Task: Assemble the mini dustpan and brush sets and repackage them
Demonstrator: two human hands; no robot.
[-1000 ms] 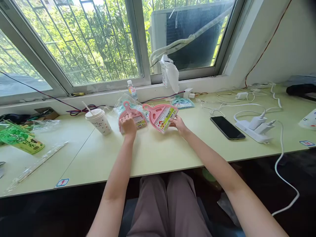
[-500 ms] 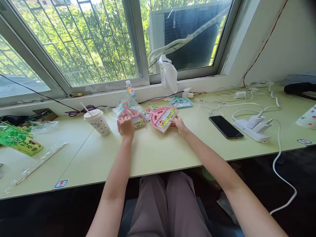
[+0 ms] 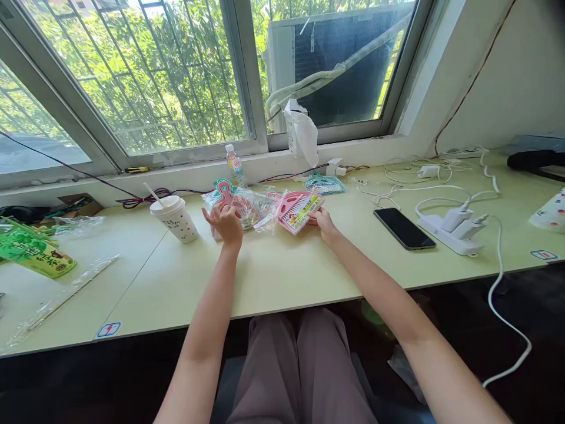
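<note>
One pink dustpan set (image 3: 295,209), right edge gripped between thumb and fingers of our right hand (image 3: 325,224); second dustpan set (image 3: 242,206) on table (image 3: 282,271), partly behind our left hand (image 3: 228,225), fingers loosely spread, contact unclear; lidded cup (image 3: 175,221) left.

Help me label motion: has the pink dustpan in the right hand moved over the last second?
Yes, slightly: the pink dustpan has shifted right, away from the white cup.

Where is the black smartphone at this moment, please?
In the head view's right half, the black rectangular smartphone lies on the pale yellowish table, between the person's right hand and the white power strip.
</note>
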